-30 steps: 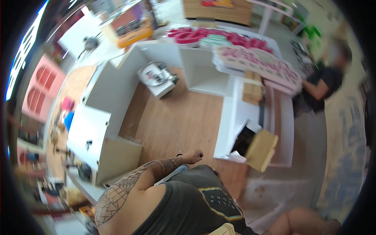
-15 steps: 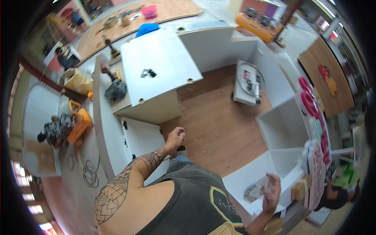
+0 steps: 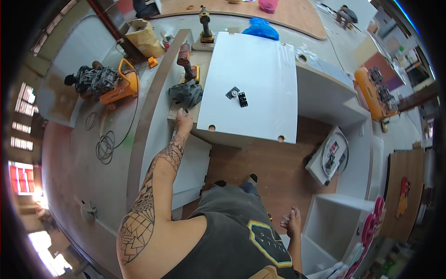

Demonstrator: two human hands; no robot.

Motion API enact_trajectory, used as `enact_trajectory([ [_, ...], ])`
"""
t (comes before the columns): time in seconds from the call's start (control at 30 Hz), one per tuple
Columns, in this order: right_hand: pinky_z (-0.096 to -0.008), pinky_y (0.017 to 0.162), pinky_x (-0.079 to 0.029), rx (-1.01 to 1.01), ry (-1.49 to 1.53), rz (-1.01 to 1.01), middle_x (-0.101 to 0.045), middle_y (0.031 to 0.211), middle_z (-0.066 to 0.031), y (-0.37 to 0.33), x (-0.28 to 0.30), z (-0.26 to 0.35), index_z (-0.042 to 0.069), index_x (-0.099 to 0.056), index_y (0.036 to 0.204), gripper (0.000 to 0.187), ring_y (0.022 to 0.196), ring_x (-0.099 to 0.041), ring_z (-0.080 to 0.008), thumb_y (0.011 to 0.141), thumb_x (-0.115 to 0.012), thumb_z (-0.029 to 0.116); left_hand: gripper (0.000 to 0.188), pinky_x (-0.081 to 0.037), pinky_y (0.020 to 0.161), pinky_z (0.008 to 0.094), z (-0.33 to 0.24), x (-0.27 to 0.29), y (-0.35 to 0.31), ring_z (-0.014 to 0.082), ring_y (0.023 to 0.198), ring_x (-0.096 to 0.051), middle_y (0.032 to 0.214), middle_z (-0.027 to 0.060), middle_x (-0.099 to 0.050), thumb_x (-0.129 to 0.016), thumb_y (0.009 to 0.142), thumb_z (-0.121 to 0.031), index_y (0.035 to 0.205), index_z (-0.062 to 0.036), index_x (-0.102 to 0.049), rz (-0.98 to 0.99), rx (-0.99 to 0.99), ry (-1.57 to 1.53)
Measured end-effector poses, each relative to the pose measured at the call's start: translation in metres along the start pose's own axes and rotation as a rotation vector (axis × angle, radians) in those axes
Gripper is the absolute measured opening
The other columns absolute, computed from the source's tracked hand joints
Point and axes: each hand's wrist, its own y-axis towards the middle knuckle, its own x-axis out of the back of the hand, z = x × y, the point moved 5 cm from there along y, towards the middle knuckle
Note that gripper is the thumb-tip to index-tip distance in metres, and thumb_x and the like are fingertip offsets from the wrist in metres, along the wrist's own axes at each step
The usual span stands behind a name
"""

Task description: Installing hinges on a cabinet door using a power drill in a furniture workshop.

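Note:
My left hand is closed at the edge of a wooden ledge, just below a dark grey plastic bag; what its fingers hold, if anything, is too small to make out. Low on the right, my right hand has its fingers curled round a small silvery thing that I cannot name. A white panel with round holes along its near edge lies on top of the cabinet. On it rest a black hinge part and a grey metal piece.
A red cordless drill and a yellow-black drill stand left of the panel. A white boxed machine sits on the brown floor. Orange compressors flank the cabinet. A blue bag lies behind; a person crouches far right.
My view has turned left. My left hand has moved forward to the ledge by the grey bag. The clear packet seen in my right hand earlier is no longer visible there.

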Motion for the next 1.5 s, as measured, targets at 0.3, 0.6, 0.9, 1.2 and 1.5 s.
enact_trajectory([
  [0.3, -0.0232, 0.047, -0.036, 0.296, -0.213, 0.114, -0.051, 0.083, 0.0034, 0.130, -0.019, 0.166, 0.015, -0.049, 0.151, 0.046, 0.057, -0.044, -0.0052, 0.109, -0.058, 0.028, 0.108, -0.035, 0.122, 0.0497, -0.112, -0.018, 0.023, 0.0491, 0.146, -0.038, 0.161, 0.0315, -0.036, -0.084, 0.084, -0.035, 0.164, -0.0012, -0.020, -0.074, -0.105, 0.363],
  [0.6, -0.0279, 0.065, -0.050, 0.377, -0.434, 0.545, -0.062, 0.099, -0.0052, 0.167, -0.307, 0.314, 0.010, -0.049, 0.151, 0.047, 0.071, -0.057, -0.0124, 0.108, -0.057, 0.026, 0.029, -0.054, 0.085, 0.0480, -0.114, -0.072, 0.026, 0.0426, 0.096, -0.067, 0.100, 0.0245, -0.068, -0.078, 0.089, -0.023, 0.097, 0.0033, -0.067, 0.067, -0.352, 0.307],
  [0.9, -0.0313, 0.054, -0.048, 0.427, -0.396, 0.507, -0.066, 0.093, -0.0093, 0.182, -0.534, 0.399, 0.000, -0.043, 0.148, 0.056, 0.064, -0.060, -0.0149, 0.107, -0.063, 0.033, 0.031, -0.053, 0.093, 0.0481, -0.141, -0.063, -0.014, 0.0419, 0.105, -0.064, 0.110, 0.0217, -0.066, -0.077, 0.090, -0.020, 0.110, 0.0030, -0.071, 0.216, -0.481, 0.220],
  [1.2, -0.0417, 0.091, -0.057, 0.634, -0.372, 0.448, -0.065, 0.129, -0.0264, 0.240, -0.675, 0.465, -0.001, -0.040, 0.158, 0.071, 0.101, -0.072, -0.0296, 0.103, -0.067, 0.035, 0.046, -0.052, 0.098, 0.0456, -0.154, -0.001, 0.003, 0.0437, 0.114, -0.062, 0.123, 0.0269, -0.060, -0.067, 0.104, -0.035, 0.128, 0.0042, -0.069, 0.256, -0.219, 0.197],
  [1.5, -0.0462, 0.100, -0.053, 1.132, -0.918, 0.077, -0.060, 0.125, -0.0243, 0.199, -0.465, 0.419, 0.002, -0.058, 0.142, 0.061, 0.118, -0.060, -0.0400, 0.090, -0.080, 0.024, 0.060, -0.046, 0.107, 0.0480, -0.219, -0.023, -0.015, 0.0412, 0.128, -0.050, 0.145, 0.0229, -0.044, -0.075, 0.095, -0.020, 0.149, -0.0041, -0.053, 0.102, -0.635, 0.543],
])
